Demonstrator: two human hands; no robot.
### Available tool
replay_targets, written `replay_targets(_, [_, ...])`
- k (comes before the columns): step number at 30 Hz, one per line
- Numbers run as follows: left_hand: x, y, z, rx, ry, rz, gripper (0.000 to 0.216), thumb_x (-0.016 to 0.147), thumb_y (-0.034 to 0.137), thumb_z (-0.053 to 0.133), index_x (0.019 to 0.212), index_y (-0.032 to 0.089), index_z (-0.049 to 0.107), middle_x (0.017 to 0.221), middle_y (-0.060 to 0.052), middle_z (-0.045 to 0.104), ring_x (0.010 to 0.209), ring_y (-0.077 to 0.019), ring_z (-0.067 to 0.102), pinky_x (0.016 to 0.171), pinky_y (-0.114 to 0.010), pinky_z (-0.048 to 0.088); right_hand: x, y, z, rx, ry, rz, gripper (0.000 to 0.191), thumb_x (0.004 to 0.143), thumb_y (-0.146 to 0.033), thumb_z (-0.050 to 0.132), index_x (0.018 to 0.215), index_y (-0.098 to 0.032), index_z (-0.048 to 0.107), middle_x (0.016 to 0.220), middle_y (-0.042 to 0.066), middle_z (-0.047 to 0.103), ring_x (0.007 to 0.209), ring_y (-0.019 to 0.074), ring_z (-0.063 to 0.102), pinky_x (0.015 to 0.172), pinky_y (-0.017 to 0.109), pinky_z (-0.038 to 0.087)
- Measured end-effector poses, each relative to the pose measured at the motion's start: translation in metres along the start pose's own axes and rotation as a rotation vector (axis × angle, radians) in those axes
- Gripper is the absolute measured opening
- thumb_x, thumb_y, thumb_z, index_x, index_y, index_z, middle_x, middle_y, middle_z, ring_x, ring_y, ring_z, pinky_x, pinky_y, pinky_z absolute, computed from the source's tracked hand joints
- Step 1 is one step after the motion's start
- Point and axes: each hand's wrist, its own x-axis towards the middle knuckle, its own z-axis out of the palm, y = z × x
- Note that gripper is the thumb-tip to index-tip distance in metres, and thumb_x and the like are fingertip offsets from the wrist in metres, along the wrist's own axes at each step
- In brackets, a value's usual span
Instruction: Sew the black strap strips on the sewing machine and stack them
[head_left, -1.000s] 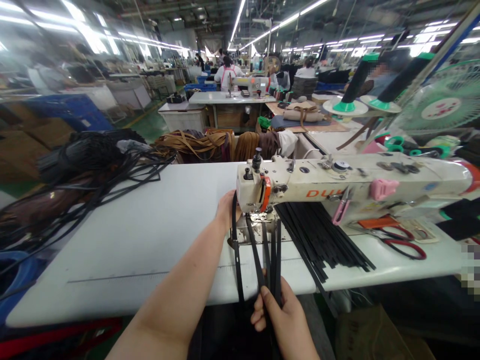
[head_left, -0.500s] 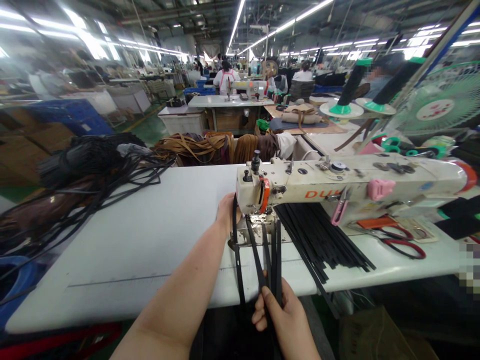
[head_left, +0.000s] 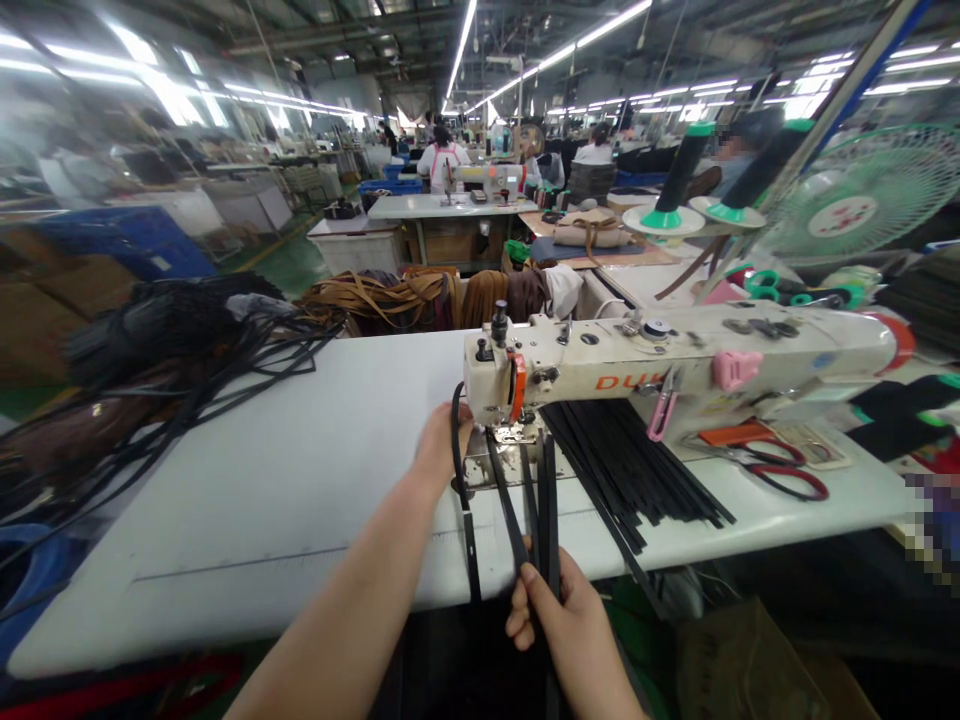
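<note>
A white sewing machine [head_left: 570, 365] stands on the table. Several narrow black straps [head_left: 507, 500] run from beneath its presser foot [head_left: 510, 432] toward me. My right hand [head_left: 559, 610] is closed around these straps at the table's front edge, thumb on top. Left of the machine head, my left hand [head_left: 442, 440] reaches in beside the needle area; the head and a strap hide its fingertips, so its grip is unclear. A looped black strap [head_left: 459, 450] passes in front of that hand and hangs over the front edge.
A fan of cut black straps [head_left: 637, 470] lies under the machine arm. Red-handled scissors [head_left: 784, 470] rest to its right, and pink thread snips [head_left: 663, 408] hang on the machine. Black cords [head_left: 225, 370] heap at the left. Thread cones [head_left: 679, 175] and a green fan [head_left: 862, 210] stand at right.
The view has shifted slightly. My left hand has drawn back a little from the machine head, and the strap beside it now arches up in a loop. My right hand keeps its hold.
</note>
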Motion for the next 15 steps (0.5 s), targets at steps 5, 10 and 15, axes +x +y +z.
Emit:
replay_targets(5, [-0.051,0.001,0.001,0.048,-0.032,0.260,0.019,0.094,0.020,0.058,0.102,0.020,0.076,0.115,-0.007,0.075,0.115,-0.0251,0.067,0.108,-0.043,0.053,-0.005,-0.005,-0.002,0.006,-0.016,0.015,0.069,0.065,-0.067,0.084,0.105,-0.016,0.058,0.055,-0.005,0.064,0.043,0.0159,0.064,0.038,0.022,0.046])
replay_targets(10, [-0.076,0.011,0.001,0.217,-0.050,0.369,0.030,0.099,0.027,0.059,0.126,0.021,0.069,0.134,-0.010,0.068,0.134,-0.0292,0.056,0.118,-0.055,0.042,-0.018,-0.005,-0.011,0.012,-0.040,0.076,0.059,0.069,-0.070,0.080,0.085,-0.016,0.061,0.060,0.001,0.068,0.047,0.0167,0.068,0.043,0.023,0.050])
replay_targets(15, [-0.074,0.015,-0.003,0.181,-0.058,0.351,0.029,0.104,0.028,0.051,0.125,0.020,0.069,0.132,-0.009,0.069,0.135,-0.0270,0.056,0.118,-0.054,0.042,-0.027,0.002,-0.021,0.055,-0.077,0.206,0.061,0.065,-0.068,0.085,0.088,-0.014,0.067,0.061,0.000,0.068,0.052,0.0165,0.069,0.049,0.024,0.054])
